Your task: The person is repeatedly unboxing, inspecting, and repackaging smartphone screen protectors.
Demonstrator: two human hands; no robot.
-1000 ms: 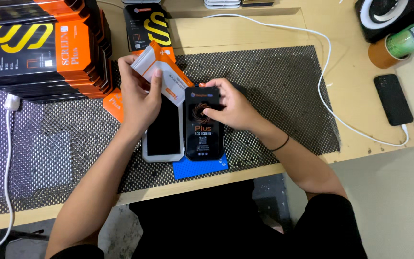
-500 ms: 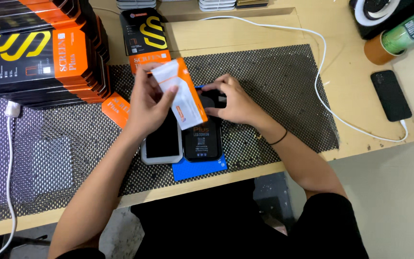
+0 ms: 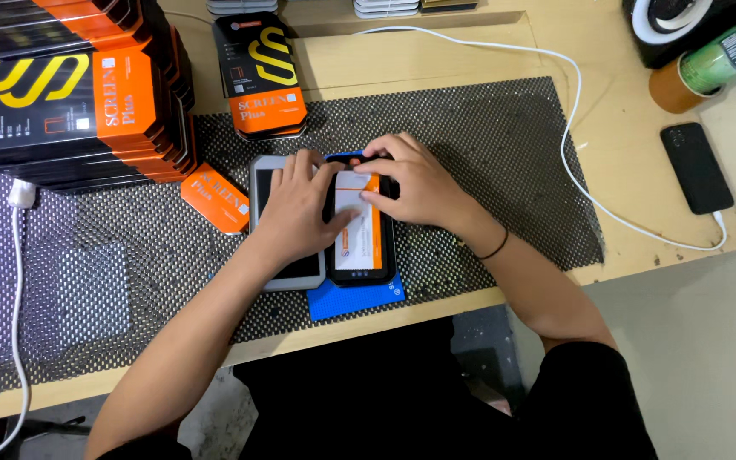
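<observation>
We are resting our left hand (image 3: 296, 213) flat, its fingers (image 3: 300, 170) lying loosely spread across the grey-edged tablet (image 3: 287, 277) and reaching over onto the white and orange card (image 3: 359, 226); the thumb is pressing on the card's left side. Our right hand (image 3: 423, 187) is curling in from the other side, its fingers (image 3: 376, 166) bent and drawn close together, the tips touching the card's top edge and the upper rim of the black tray (image 3: 364, 273) beneath it. Neither hand is pinching anything; both are pressing down. The card is lying lengthwise inside the black tray, between the two hands and partly under their fingertips. The tray is sitting on a blue pad (image 3: 355, 298), just beside the tablet, all on the black mesh mat (image 3: 487, 145) covering the bench (image 3: 436, 60). An orange packet (image 3: 215, 198) is lying near our left wrist.
</observation>
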